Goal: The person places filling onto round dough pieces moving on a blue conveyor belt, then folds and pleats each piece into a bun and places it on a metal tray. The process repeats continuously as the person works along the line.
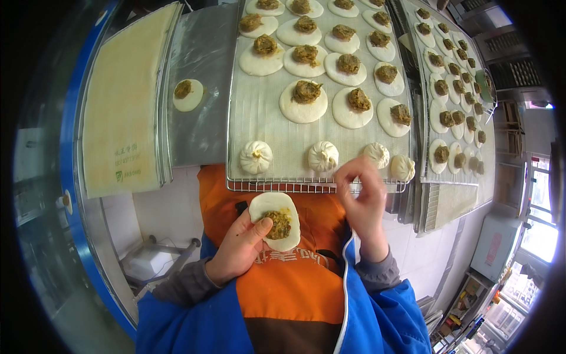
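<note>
A flat round dough wrapper (290, 203) with a mound of brown-green filling (279, 226) at its middle rests in my left hand (240, 246). My left thumb presses on the filling's edge, and the fingers lie beneath the dough. My right hand (364, 203) hovers at the near edge of the wire-framed tray (265, 127), its fingers curled and blurred by motion. Just beyond it are pleated buns: one bun (323, 156) to its left, another bun (377, 154) behind it and a third bun (403, 168) to its right. Another pleated bun (256, 157) sits farther left.
Rows of dough rounds with filling (352, 108) cover the tray's far part. A second tray of filled rounds (439, 115) stands to the right. One filled round (187, 95) lies on the metal surface (200, 130) at left, beside a pale cloth-covered board (124, 100).
</note>
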### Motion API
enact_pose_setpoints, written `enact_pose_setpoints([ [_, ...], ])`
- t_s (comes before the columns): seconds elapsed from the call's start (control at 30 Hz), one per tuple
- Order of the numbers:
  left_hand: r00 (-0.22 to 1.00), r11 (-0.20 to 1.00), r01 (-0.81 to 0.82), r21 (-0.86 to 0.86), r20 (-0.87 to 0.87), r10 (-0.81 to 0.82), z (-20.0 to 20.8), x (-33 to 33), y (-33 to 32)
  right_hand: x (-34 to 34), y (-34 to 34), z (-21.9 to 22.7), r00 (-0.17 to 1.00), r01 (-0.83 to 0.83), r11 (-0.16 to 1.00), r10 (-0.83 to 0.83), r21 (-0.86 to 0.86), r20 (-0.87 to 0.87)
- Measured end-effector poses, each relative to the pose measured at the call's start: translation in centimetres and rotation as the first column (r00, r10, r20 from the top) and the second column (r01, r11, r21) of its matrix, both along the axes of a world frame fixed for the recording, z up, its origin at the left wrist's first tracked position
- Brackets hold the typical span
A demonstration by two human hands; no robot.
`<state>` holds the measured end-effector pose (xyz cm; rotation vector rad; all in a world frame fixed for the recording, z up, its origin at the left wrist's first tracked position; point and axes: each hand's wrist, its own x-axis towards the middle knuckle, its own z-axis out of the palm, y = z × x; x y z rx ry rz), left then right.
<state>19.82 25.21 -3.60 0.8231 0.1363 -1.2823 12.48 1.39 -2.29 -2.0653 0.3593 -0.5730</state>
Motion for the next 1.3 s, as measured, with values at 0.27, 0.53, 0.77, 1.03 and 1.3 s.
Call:
enact_pose_setpoints([
  [0.27,0.99,0.991,0.13,0.022,-0.058,-0.128,-0.4,0.0,-0.4,2.8,-2.8,-0.9,0.995,-0.103,0.837,0.085,-0.537,-0.058],
  [0.53,0.992,0.993,0.116,0.02,-0.059,-0.115,-0.3,0.0,-0.5,2.6,-3.9,0.5,0.965,-0.263,0.719,0.193,-0.643,-0.178],
  [0.77,0.995,0.996,0.085,0.013,-0.058,-0.084,-0.4,-0.3,-0.2,2.9,-5.8,2.3,0.932,-0.359,0.731,0.247,-0.58,-0.266],
  [1.03,0.997,0.998,0.068,0.007,-0.049,-0.067,-0.5,-0.4,0.0,4.8,-6.4,2.9,0.777,-0.618,0.453,0.478,-0.643,-0.41],
  [1.3,0.994,0.996,0.09,0.023,-0.064,-0.088,-0.5,-0.2,0.4,5.6,-7.1,2.4,0.7,-0.696,0.332,0.512,-0.637,-0.498],
])
